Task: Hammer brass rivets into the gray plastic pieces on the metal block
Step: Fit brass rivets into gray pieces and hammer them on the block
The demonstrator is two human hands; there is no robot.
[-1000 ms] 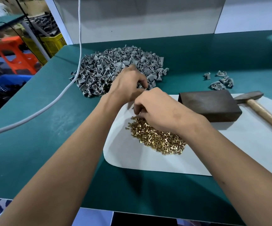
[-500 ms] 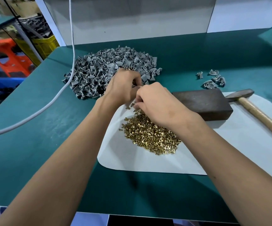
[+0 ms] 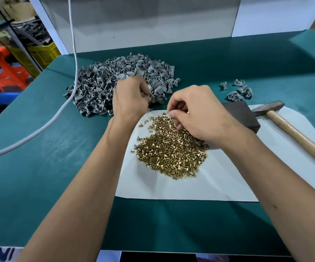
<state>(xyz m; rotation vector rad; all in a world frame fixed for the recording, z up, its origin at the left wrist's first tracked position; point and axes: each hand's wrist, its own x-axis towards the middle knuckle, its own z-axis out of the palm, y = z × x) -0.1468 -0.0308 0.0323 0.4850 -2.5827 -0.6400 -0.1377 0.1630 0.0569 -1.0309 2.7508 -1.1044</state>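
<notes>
Fingers (image 3: 173, 107) over shiny brass rivets (image 3: 169, 152)

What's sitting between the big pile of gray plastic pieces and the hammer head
In the head view, the right hand and the dark metal block lie between the gray pile and the hammer; the block touches the hammer head.

Small brass rivets (image 3: 171, 154) are lying heaped on the white sheet, gray plastic pieces (image 3: 103, 86) are sitting piled on the green table behind them, a few more pieces (image 3: 237, 90) are resting apart beyond the dark metal block (image 3: 244, 115), whose near end is touching the hammer (image 3: 292, 129) head.
</notes>
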